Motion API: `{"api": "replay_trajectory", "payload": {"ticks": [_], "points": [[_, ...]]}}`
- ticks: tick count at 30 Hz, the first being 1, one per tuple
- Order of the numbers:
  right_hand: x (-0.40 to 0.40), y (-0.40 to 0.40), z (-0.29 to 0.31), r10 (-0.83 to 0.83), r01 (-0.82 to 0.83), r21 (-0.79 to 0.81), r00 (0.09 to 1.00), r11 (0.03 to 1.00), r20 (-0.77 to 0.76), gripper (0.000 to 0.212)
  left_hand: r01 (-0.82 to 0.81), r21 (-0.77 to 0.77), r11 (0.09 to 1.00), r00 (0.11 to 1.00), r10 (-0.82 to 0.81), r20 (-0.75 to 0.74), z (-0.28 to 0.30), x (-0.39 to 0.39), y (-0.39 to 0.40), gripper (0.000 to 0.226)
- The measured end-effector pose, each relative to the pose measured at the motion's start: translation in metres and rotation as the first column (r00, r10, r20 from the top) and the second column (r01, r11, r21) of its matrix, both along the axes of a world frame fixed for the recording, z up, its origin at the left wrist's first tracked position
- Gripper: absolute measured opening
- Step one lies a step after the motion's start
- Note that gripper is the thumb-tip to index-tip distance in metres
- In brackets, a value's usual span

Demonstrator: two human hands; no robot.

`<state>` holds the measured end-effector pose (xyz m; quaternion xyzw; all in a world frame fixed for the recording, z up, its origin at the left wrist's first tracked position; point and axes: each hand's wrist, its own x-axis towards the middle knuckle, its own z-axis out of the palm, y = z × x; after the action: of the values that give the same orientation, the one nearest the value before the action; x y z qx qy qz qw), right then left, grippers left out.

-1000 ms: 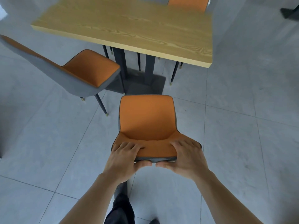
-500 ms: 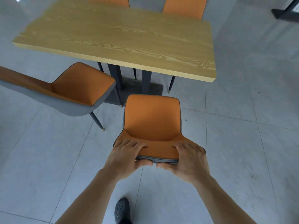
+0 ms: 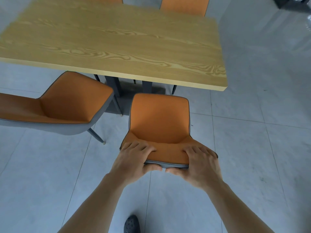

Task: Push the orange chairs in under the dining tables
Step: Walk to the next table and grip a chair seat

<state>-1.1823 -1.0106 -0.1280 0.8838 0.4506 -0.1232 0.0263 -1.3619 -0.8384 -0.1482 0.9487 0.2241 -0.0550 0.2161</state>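
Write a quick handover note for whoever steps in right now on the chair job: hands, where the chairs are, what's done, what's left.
Left hand and right hand both grip the top of the backrest of the near orange chair, fingers over the front, thumbs behind.
That chair faces the wooden dining table; its seat front sits just short of the table edge, not yet under.
A second orange chair stands angled out at the left, untouched.
Two more orange chairs show at the far side.
Left: push the held chair in, then the left one.

Soft, even, cool daylight; faint shadow under the table [image 3: 117, 47]. Glare on the floor [image 3: 286, 39] upper right. Table edges motion-blurred; wide-angle bending at borders.
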Motion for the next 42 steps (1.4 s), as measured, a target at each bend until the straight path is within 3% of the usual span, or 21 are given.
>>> {"api": "replay_trajectory", "payload": {"ticks": [15,22,24,26,31,37,42], "points": [[-0.021,0.011,0.004,-0.053,0.053,-0.023,0.999,0.998,0.006,0.116,0.061,-0.016,0.998,0.998,-0.061,-0.032,-0.001,-0.008,0.019,0.092],[-0.026,0.023,0.002,-0.066,0.066,-0.034,0.998,0.997,0.005,0.117,0.073,0.031,0.997,0.997,-0.073,-0.018,0.005,-0.012,0.032,0.083],[-0.025,0.029,0.004,-0.061,0.060,-0.005,0.998,0.998,-0.013,0.117,0.073,0.041,0.996,0.997,-0.073,-0.004,0.010,-0.011,0.035,0.083],[-0.007,0.056,0.038,-0.026,0.028,0.063,0.999,0.998,-0.033,0.118,0.002,0.130,0.991,1.000,-0.004,0.014,0.058,-0.002,0.057,0.084],[-0.007,0.057,0.040,-0.007,0.010,0.051,0.999,0.999,-0.042,0.121,0.017,0.139,0.990,0.999,-0.013,-0.032,0.063,-0.002,0.057,0.085],[-0.012,0.045,0.036,-0.015,0.016,0.017,0.999,1.000,-0.031,0.122,0.019,0.099,0.995,1.000,-0.016,-0.025,0.054,-0.007,0.047,0.093],[-0.016,0.024,0.033,-0.045,0.041,-0.076,0.997,0.996,-0.057,0.120,0.004,-0.026,1.000,0.996,-0.007,-0.088,0.042,-0.009,0.028,0.084]]}}
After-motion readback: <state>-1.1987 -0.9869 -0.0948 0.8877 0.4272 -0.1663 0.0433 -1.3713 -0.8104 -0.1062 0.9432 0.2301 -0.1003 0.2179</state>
